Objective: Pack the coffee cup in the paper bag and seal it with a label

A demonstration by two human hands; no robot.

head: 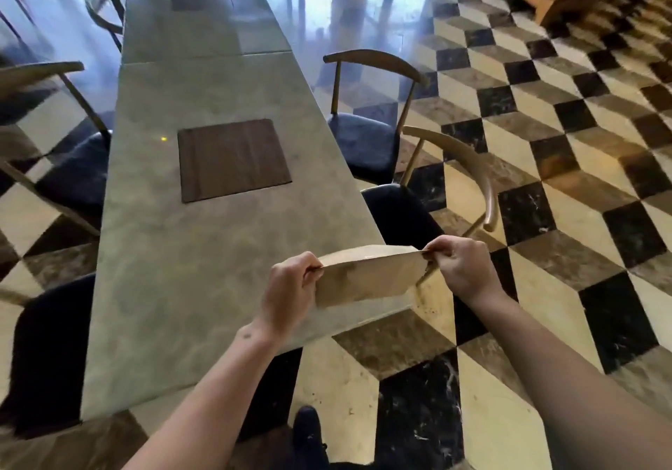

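Holding a flat brown paper bag point(367, 275) above the near corner of the marble surface point(203, 258), both hands pinch its top edge: the left hand point(289, 291) at the left end, the right hand point(463, 264) at the right. A dark placemat point(232, 159) lies farther along, with chairs point(367, 135) beside it.

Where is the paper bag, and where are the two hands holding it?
paper bag point(367, 277), head view, middle of its flat side.
left hand point(291, 286), head view, back of hand.
right hand point(463, 264), head view, back of hand.
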